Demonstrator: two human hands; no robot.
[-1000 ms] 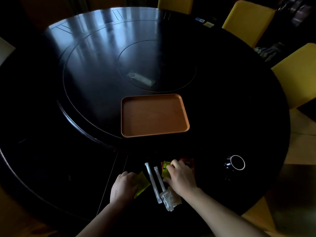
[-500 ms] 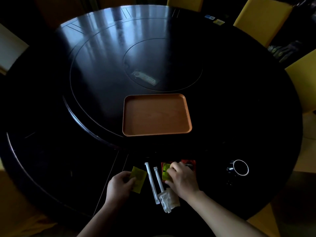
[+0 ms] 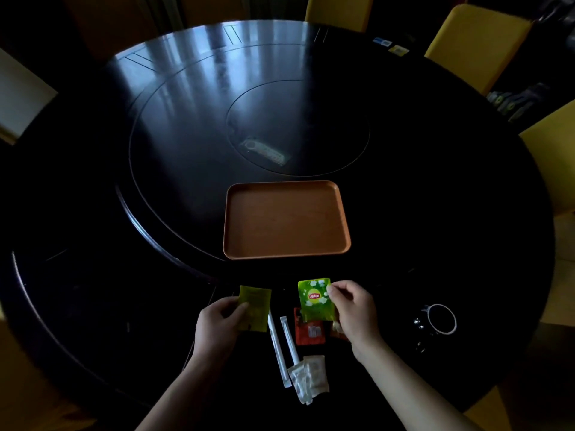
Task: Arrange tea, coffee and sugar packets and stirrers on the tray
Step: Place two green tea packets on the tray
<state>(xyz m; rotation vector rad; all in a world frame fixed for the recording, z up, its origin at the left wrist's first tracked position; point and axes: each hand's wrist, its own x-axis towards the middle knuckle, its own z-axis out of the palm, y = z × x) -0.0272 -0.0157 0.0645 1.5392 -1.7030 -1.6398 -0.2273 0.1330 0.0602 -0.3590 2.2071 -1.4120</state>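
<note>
An empty brown tray (image 3: 286,220) lies on the dark round table, just beyond my hands. My left hand (image 3: 219,325) grips a green tea packet (image 3: 255,306) showing its plain side, lifted off the table. My right hand (image 3: 353,309) pinches a second green tea packet (image 3: 315,298) with a Lipton logo by its right edge. Under that packet lie red coffee packets (image 3: 309,332). Two white wrapped stirrers (image 3: 281,346) lie between my hands, and white sugar packets (image 3: 309,377) lie at their near ends.
A dark mug with a white rim (image 3: 440,318) stands to the right of my right hand. A flat silvery object (image 3: 264,150) rests on the table's inner turntable. Yellow chairs (image 3: 476,42) stand around the far and right sides.
Both hands have lifted a green tea packet each off the table and moved them toward the tray. The right packet now shows its logo side.
</note>
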